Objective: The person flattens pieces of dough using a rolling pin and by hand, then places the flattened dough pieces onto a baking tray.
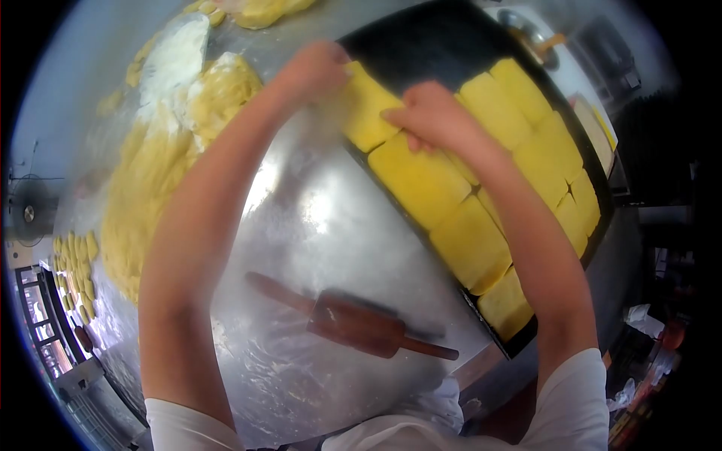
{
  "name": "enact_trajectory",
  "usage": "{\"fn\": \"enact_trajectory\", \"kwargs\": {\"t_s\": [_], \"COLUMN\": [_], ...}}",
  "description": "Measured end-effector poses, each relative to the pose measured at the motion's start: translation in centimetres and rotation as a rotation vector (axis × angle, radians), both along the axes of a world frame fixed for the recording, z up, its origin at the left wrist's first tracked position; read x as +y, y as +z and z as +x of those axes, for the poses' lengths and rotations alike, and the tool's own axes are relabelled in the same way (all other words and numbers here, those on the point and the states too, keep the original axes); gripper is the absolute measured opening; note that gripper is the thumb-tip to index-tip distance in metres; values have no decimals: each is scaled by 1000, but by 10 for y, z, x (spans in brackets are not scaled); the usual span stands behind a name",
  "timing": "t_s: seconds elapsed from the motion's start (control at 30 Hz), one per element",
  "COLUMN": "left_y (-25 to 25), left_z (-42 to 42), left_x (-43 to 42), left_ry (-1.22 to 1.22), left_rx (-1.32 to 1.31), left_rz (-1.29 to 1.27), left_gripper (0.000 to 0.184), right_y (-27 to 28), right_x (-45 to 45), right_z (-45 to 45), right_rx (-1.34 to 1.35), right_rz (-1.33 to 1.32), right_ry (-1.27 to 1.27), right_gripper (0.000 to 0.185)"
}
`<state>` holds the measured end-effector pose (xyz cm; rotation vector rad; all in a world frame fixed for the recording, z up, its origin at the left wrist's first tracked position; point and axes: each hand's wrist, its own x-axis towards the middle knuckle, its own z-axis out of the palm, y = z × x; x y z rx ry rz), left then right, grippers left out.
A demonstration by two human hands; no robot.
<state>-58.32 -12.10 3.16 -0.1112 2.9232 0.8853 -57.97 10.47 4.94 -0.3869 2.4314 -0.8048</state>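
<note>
My left hand (317, 69) is closed at the upper left corner of a flat yellow dough piece (367, 111). My right hand (436, 116) pinches the right side of the same piece, thumb pointing left. The dough lies across the left edge of a black baking tray (406, 49), close against its neighbour. Several flat dough pieces (417, 180) cover the near and right parts of the tray, side by side. The fingertips of my left hand are partly hidden and blurred.
A wooden rolling pin (357, 323) lies on the floured metal table (301, 391) near my body. A large dough mass (139, 203) with white flour (177, 64) lies to the left. Small dough pieces (79, 263) sit beyond it. A metal bowl (526, 30) stands behind the tray.
</note>
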Motion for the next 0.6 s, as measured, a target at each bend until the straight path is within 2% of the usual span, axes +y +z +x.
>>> {"fn": "enact_trajectory", "kwargs": {"t_s": [0.1,0.2,0.27,0.3,0.4,0.47,0.53,0.6], "left_y": [9,-24,-10,-1,19,15,10,9], "left_z": [3,15,40,54,86,99,106,111], "left_x": [1,-7,-4,0,19,17,18,21], "left_ry": [-9,-58,-141,-185,-263,-341,-373,-340], "left_rx": [-61,441,444,446,146,284,384,373], "left_rz": [-22,-224,-259,-279,-376,-359,-334,-405], "left_gripper": [41,41,39,39,40,47,60,62], "right_y": [3,14,18,22,26,10,-6,-10], "right_x": [1,10,16,17,18,12,6,5], "right_z": [0,1,0,-1,-4,-11,-13,-14], "right_rx": [32,162,232,154,-124,-366,-422,-430], "right_rz": [22,-3,-79,-155,-453,-744,-713,-679], "right_ry": [-15,-84,-147,-148,-200,-286,-259,-271], "right_gripper": [29,24,19,19,20,22,24,26]}}
